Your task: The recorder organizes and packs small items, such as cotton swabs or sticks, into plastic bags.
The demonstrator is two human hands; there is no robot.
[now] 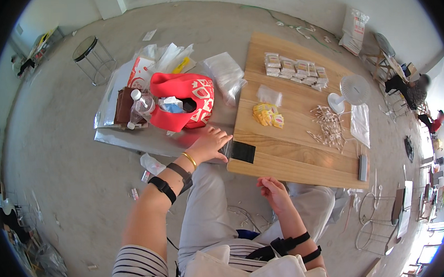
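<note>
Beyond our knees spreads a concrete floor, with a wooden table (304, 148) ahead and a grey table (130, 139) to its left. Our left arm stretches out, its hand (208, 146) palm-down at the wooden table's near-left corner, thumb and fingers parted; we cannot tell whether they touch anything. The black pad (243, 152) lies on that corner, just beside the fingertips at four o'clock. Our right hand (275, 192) hangs short of the table's edge, which runs between it and the pad; its fingers curl, and we cannot tell if they hold something. From our left hand, the red bag (204, 94) sits at eleven o'clock, the bottle (141, 107) at ten, yellow packets (267, 116) at two, and the sticks (329, 127) toward three, near the fan (354, 91).
</note>
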